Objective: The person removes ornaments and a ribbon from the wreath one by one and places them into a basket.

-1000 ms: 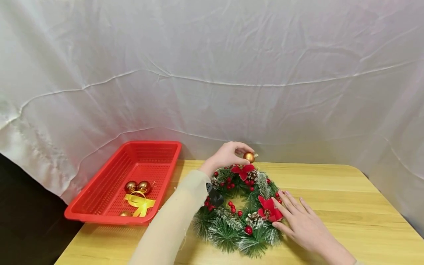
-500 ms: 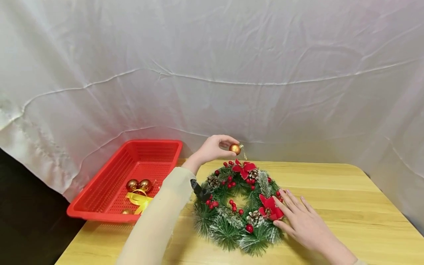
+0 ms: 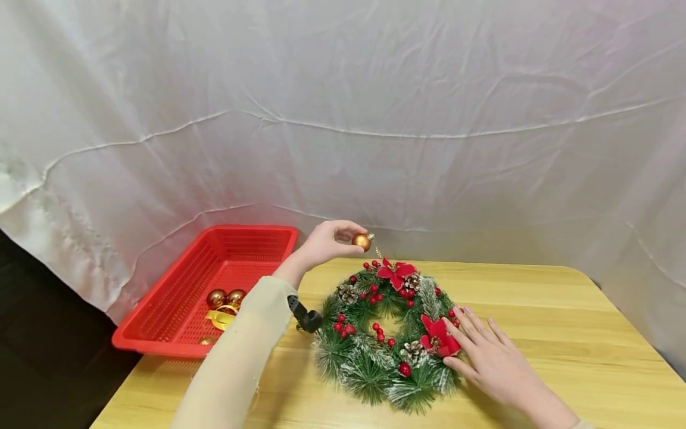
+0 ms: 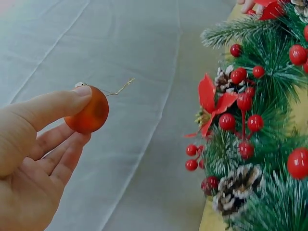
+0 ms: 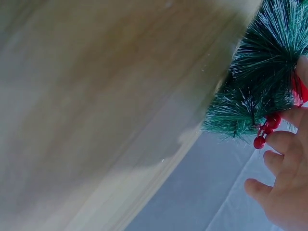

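Observation:
My left hand pinches a gold Christmas bauble between thumb and fingers, above the far left side of the wreath. A thin gold hanging cord trails from the bauble's cap. The green wreath lies on the table, set with red berries, pine cones and red cloth flowers. My right hand rests with fairly straight fingers on the wreath's right side, touching the red flower there. In the right wrist view its fingers lie beside a sprig of red berries.
A red plastic basket stands at the table's left, its front corner past the edge. Inside are shiny gold-brown baubles and a yellow ribbon, partly hidden by my left sleeve. A pale cloth hangs behind the wooden table.
My left hand has moved left with the bauble, from above the wreath's top flower towards the basket. The bauble's cord now hangs in sight. My right hand has stayed in place.

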The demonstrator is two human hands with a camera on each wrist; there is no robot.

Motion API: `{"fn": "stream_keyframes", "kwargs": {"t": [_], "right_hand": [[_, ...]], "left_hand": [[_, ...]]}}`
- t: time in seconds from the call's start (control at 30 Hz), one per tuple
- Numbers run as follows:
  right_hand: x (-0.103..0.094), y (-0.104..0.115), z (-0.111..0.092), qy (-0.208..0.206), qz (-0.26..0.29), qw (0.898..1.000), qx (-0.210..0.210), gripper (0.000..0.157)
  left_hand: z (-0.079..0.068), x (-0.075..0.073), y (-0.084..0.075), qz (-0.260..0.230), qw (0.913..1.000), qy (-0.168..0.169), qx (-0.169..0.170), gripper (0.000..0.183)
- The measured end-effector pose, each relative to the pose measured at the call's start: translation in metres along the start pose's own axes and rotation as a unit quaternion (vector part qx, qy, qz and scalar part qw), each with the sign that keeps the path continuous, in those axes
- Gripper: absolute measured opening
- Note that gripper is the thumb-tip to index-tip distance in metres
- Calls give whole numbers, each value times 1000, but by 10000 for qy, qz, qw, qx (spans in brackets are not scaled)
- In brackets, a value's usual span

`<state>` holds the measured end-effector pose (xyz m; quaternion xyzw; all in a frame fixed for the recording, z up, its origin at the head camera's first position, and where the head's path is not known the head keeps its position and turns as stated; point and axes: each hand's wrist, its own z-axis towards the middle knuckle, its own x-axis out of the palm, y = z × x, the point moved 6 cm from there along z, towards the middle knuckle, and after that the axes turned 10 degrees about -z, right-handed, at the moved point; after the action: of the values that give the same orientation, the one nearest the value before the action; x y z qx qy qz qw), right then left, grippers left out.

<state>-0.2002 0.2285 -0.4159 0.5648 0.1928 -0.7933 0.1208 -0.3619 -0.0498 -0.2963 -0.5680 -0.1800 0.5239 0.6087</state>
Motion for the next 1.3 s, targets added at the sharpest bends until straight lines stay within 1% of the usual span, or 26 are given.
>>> {"fn": "stream_keyframes", "kwargs": {"t": [0.13, 0.23, 0.4, 0.63, 0.8, 0.97, 1.13, 1.3], "right_hand": [[0, -1, -1, -28, -15, 10000, 20, 67], [0, -1, -1, -24, 2, 10000, 18, 66], [-1, -1, -1, -59, -24, 10000, -13, 66], [-1, -1, -1, -162, -85, 9998, -29, 66], [-1, -1, -1, -209, -92, 9997, -43, 65], [-2, 1, -1, -214, -110, 9997, -47, 65], [-2, 0, -1, -178, -100, 9998, -40, 65], [-2, -1, -1, -155, -76, 9998, -64, 66]], "left_hand": [[-6, -9, 4, -33, 9999, -116, -40, 40], [-12, -16, 9, 29, 9998, -162, -74, 40], [-23, -29, 16, -39, 9995, -278, -137, 39], [-41, -47, 31, -203, 9975, -544, -414, 39], [-54, -59, 40, -219, 9961, -681, -521, 40], [-66, -70, 40, -118, 9956, -741, -556, 39], [-78, -84, 39, -26, 9945, -882, -565, 38], [-89, -96, 41, -105, 9929, -1006, -631, 39]]}}
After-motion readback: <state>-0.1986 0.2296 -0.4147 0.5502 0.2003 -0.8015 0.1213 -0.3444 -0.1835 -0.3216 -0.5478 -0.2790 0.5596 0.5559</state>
